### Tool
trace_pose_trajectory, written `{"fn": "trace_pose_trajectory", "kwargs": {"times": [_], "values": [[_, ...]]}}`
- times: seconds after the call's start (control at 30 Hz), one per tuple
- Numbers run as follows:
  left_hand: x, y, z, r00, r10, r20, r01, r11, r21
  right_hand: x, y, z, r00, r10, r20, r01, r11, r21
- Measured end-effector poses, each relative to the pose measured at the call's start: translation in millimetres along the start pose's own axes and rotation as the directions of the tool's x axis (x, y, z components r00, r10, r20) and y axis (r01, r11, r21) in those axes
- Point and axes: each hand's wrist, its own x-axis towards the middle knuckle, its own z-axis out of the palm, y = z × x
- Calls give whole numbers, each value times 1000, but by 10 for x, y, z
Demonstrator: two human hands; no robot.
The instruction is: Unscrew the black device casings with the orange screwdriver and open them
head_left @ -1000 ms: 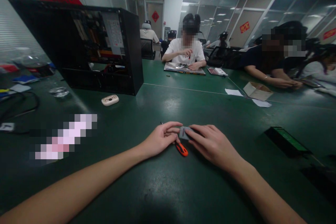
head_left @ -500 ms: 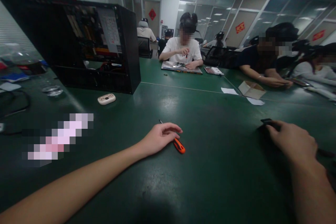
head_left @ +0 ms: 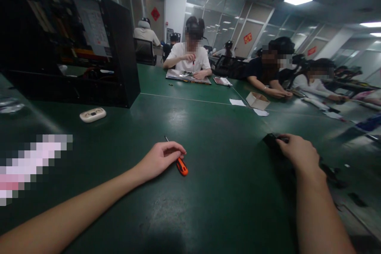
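Observation:
My left hand [head_left: 162, 158] rests low over the green table, its fingers curled around the upper part of a screwdriver [head_left: 182, 166]. The orange and black handle sticks out below my fingertips, and the thin metal tip shows beyond the knuckles. Part of the screwdriver is hidden under the hand. On the right, my right hand [head_left: 300, 154] is closed on a dark, box-like black part [head_left: 272, 141] near the table's right side. Its far end shows past my thumb and fingers; the rest is covered, so its kind is unclear.
An open black computer case [head_left: 123, 55] stands at the left. Before it lies a cream earbud case [head_left: 93, 115]. A small cardboard box [head_left: 257, 101] and white papers [head_left: 237, 102] are farther back. Blurred black items [head_left: 335, 174] lie right of my arm. Across the table a person [head_left: 190, 55] works.
The view has swung to the right, so most things appear farther left. More of the black part in my right hand shows now. My left hand keeps its place on the screwdriver.

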Motion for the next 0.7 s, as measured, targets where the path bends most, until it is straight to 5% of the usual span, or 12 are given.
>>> {"fn": "trace_pose_trajectory", "kwargs": {"times": [0.7], "values": [[-2,-29,10,999,32,15,-32,998,45,-27,-36,-38,998,2,60,-2,1000,2]]}}
